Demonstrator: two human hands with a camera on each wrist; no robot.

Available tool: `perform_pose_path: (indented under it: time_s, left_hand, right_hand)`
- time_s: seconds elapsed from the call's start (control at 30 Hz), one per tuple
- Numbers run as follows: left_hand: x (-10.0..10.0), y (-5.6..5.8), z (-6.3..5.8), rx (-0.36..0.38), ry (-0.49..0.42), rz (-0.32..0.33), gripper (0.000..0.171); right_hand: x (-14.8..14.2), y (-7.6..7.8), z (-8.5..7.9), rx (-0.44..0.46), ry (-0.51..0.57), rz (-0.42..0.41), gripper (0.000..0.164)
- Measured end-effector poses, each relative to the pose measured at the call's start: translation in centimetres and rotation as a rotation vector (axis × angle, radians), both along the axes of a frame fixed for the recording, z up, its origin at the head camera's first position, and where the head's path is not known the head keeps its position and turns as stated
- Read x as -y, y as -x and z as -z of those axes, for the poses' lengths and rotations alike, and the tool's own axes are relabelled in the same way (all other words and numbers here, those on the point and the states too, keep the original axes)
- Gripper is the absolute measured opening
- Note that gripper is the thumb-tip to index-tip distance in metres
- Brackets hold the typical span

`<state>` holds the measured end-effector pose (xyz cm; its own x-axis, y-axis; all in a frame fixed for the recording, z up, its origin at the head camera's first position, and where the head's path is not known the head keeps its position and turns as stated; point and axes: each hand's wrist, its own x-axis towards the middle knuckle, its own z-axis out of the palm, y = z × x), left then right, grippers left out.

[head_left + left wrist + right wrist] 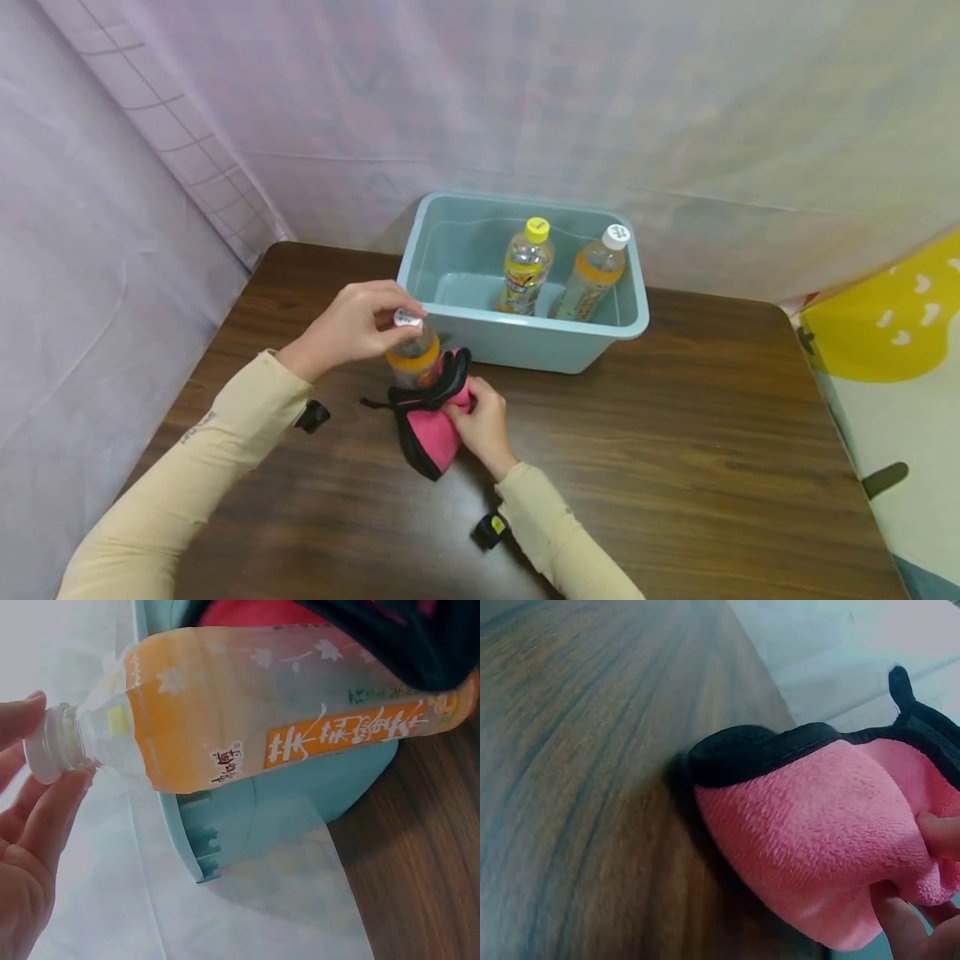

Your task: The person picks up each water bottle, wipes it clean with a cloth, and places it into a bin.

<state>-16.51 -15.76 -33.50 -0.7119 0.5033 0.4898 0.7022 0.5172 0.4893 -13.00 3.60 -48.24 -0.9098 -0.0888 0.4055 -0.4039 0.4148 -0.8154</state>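
Note:
My left hand (356, 325) pinches the white cap (407, 318) of a clear plastic drink bottle (225, 712) with an orange label. The bottle stands on the table just in front of the bin, its lower part hidden behind the cloth in the head view. A pink fleecy cloth (802, 832) with black trim hangs bunched from my right hand (483, 425), which pinches it between thumb and fingers. In the left wrist view, a black edge of the cloth overlaps the bottle's lower end.
A light blue plastic bin (517, 337) stands at the table's back edge. Inside it are a yellow-capped bottle (525, 267) and a leaning white-capped bottle (592, 279). Pale curtains (525, 100) hang behind the brown wooden table (675, 450).

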Motion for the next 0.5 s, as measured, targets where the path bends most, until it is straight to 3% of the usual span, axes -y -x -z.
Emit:
perform_pose_path:
  time_s: [0.13, 0.37, 0.43, 0.5]
  left_hand:
    - [0.1, -0.1, 0.1, 0.023, 0.020, -0.013, 0.023]
    - [0.4, 0.0, 0.4, 0.077, -0.046, -0.002, 0.017]
    - [0.5, 0.0, 0.3, 0.080, -0.045, 0.010, 0.016]
    - [0.7, 0.0, 0.1, 0.089, -0.041, 0.025, 0.015]
  right_hand:
    - [-0.8, -0.3, -0.8, -0.015, 0.024, -0.028, 0.021]
    - [-1.6, -0.4, -3.3, -0.057, 0.042, -0.098, 0.020]
    - [-1.6, -0.2, -4.1, -0.082, 0.044, -0.113, 0.019]
    - [-1.4, -0.4, -5.9, -0.086, 0.044, -0.124, 0.017]
